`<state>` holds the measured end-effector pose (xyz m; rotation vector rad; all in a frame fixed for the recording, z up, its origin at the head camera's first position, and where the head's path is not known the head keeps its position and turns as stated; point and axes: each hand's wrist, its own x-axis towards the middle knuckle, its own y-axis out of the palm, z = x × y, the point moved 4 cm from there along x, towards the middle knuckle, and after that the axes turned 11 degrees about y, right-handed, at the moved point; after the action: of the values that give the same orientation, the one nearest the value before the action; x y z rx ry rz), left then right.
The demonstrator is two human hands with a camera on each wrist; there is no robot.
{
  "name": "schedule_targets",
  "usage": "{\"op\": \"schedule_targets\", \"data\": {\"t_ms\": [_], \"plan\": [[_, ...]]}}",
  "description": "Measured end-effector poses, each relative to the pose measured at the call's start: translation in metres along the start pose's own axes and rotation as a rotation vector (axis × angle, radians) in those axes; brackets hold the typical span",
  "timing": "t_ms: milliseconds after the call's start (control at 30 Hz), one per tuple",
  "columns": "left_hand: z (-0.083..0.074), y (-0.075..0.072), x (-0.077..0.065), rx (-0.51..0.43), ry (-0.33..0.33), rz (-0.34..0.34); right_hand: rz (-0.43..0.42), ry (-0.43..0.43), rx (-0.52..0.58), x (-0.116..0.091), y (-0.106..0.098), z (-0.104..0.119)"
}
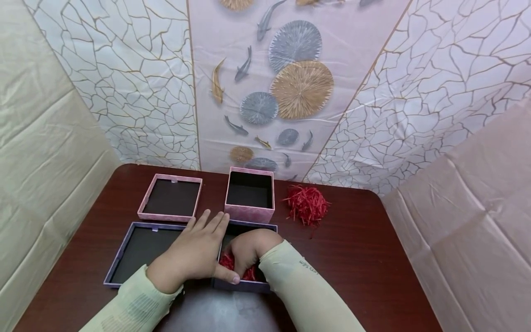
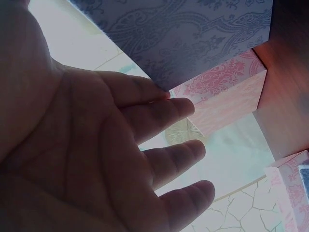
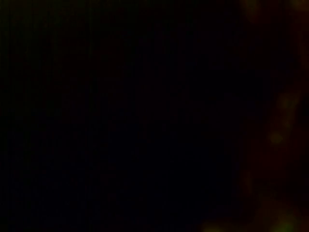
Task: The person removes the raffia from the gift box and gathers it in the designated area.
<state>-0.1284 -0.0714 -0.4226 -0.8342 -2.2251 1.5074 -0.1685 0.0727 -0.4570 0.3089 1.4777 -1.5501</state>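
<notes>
A dark blue box [image 1: 244, 287] stands at the front middle of the table, with red shredded paper [image 1: 250, 273] inside. Reaching down into it, my right hand [image 1: 252, 246] touches the paper; its fingertips are hidden, and the right wrist view is almost black. My left hand [image 1: 195, 253] lies along the box's left side with its fingers stretched out and its thumb across the front left corner. In the left wrist view, the fingers of the left hand [image 2: 130, 140] are nearly straight beside the patterned blue box wall [image 2: 193, 38].
Left of the blue box lies its blue lid [image 1: 145, 253], inside up, partly under my left hand. A pink box [image 1: 249, 213] stands behind, with a pink lid [image 1: 171, 198] to its left. A loose pile of red shredded paper [image 1: 307, 204] lies at the back right.
</notes>
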Motion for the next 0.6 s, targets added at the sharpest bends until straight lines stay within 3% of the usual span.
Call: {"op": "schedule_targets", "data": {"t_ms": [600], "plan": [[0.0006, 0.0017, 0.0002, -0.010, -0.002, 0.002, 0.037, -0.043, -0.001, 0.0006, 0.0053, 0.0025]]}}
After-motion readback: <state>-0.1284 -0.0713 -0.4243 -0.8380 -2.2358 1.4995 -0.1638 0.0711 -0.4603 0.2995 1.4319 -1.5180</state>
